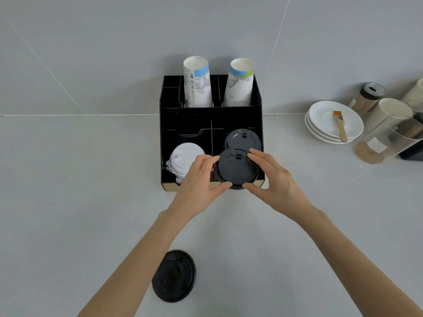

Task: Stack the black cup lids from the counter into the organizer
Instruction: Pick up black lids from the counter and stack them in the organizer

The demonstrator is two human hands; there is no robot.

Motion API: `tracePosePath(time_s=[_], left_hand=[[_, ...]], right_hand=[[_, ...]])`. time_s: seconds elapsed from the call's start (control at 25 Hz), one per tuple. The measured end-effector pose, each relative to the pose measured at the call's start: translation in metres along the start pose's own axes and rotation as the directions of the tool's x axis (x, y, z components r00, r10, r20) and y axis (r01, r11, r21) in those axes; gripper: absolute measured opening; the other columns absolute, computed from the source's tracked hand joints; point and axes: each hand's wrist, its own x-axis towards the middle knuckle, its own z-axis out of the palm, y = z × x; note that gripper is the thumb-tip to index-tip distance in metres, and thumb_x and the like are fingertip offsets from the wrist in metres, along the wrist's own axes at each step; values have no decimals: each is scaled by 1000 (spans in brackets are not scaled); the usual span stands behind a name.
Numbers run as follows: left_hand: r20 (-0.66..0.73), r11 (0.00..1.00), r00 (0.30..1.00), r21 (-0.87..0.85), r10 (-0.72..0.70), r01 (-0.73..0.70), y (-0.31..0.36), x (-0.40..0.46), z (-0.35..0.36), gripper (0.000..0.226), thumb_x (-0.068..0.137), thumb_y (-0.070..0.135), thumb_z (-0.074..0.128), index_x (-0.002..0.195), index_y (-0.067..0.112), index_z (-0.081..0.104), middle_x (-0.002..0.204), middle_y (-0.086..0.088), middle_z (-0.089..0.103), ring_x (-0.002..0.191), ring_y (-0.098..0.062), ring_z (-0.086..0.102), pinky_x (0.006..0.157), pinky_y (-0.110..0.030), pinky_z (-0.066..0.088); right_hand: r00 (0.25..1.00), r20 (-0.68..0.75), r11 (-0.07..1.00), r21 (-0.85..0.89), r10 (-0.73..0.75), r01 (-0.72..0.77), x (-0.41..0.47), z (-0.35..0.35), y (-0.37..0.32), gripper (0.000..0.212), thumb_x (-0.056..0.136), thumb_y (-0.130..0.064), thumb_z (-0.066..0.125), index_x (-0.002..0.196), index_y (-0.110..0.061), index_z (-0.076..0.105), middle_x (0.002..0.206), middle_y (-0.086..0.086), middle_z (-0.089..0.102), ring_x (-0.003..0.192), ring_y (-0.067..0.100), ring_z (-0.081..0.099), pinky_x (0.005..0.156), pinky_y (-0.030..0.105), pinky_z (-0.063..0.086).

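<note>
Black plastic, light and slightly flexible by the look of it: the stack of lids (pixel 237 168) sat pinched at its rim between the left hand (pixel 201 177) and right hand (pixel 272 177), both grips clenched on it, above the organizer (pixel 164 124)'s front right compartment; another lid (pixel 174 276) lay on the bench (pixel 68 179).

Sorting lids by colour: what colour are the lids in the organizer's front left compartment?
White lids, clearest in the head view.

Black organizer (pixel 186 120) with a pale wood front edge; black lids (pixel 237 167) in its front right compartment, white lids (pixel 183 156) in the front left. Rear paper cups (pixel 198 88): white, grey line drawings, blue bands. Light grey worktop (pixel 91 179); white saucers (pixel 320 124) near its right edge.
</note>
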Motion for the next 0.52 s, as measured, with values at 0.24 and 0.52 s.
tracePosePath(time_s=[0.24, 0.52], left_hand=[[7, 1000, 1000, 3, -8, 8, 7, 29, 1, 61, 82, 27, 62, 134, 15, 32, 130, -6, 40, 115, -19, 45, 95, -23, 35], [32, 998, 999, 54, -33, 31, 5, 61, 10, 63, 83, 29, 60, 136, 14, 29, 134, -7, 39, 118, -21, 45, 99, -31, 39]], right_hand=[[999, -30, 1000, -16, 13, -13, 24, -10, 11, 59, 78, -16, 67, 130, -13, 39, 144, 2, 37, 128, 17, 40, 97, 9, 24], [999, -5, 999, -25, 48, -48, 50, -16, 26, 59, 79, -18, 66, 131, -12, 38, 144, 4, 37, 131, 19, 38, 103, 20, 26]])
